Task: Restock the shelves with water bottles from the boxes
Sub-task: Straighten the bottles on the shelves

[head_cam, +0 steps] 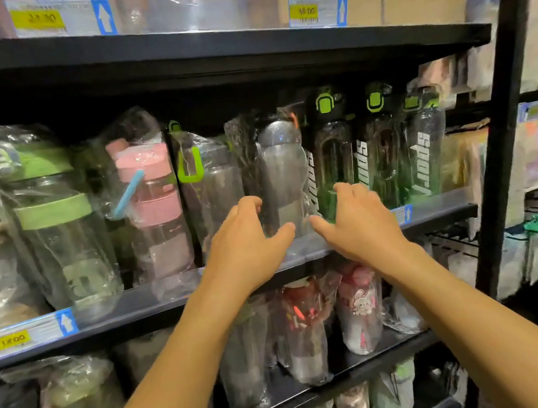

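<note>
Seating a plastic-wrapped grey water bottle [282,174] at the front of the middle shelf [130,309].
It stood upright between a green-looped clear bottle [213,184] and green sports bottles [334,160]. The left hand [248,241] cupped its lower side, thumb across the base. The right hand [360,222] sat loosely curled just beside it; whether it gripped could not be told. Advised: push it square, base fully behind the lip.

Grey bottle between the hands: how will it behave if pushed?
Probably slippery: the grey bottle sits in loose glossy wrap. Likely light, since it looks empty. Tall, narrow and close to the shelf edge, so a high push may tip it.
</note>
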Tool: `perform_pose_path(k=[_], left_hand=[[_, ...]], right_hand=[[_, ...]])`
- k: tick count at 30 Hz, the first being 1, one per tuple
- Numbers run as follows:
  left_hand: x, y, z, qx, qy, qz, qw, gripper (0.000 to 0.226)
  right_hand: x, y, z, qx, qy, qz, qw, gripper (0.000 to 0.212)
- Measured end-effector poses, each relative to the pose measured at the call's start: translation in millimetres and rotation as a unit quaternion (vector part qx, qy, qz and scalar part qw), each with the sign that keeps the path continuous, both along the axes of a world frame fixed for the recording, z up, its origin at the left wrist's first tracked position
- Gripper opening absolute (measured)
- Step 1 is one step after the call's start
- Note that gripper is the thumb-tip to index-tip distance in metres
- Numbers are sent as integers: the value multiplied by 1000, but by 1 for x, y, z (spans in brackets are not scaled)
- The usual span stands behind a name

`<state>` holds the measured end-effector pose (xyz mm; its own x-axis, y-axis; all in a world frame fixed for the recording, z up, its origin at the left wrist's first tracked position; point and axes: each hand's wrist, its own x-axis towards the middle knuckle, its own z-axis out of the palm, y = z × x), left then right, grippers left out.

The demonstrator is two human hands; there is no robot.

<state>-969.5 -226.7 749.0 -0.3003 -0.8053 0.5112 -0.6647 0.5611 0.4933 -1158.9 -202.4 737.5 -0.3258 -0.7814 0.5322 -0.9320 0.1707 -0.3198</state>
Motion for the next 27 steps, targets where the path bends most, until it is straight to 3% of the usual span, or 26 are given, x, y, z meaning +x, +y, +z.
perform_pose_path(k=[6,11,27], left_hand=[[-66,-32,-11,40,94,45,994,101],[-98,-52,-16,42,145,106,983,111],[-105,-63,-20,10,96,205,974,98]], right_hand=[[-62,-34,4,-49,-91,45,994,99],[-87,-62,-2,-54,-123,96,986,111],[-105,-92,-20,-73,-121,165,976,99]])
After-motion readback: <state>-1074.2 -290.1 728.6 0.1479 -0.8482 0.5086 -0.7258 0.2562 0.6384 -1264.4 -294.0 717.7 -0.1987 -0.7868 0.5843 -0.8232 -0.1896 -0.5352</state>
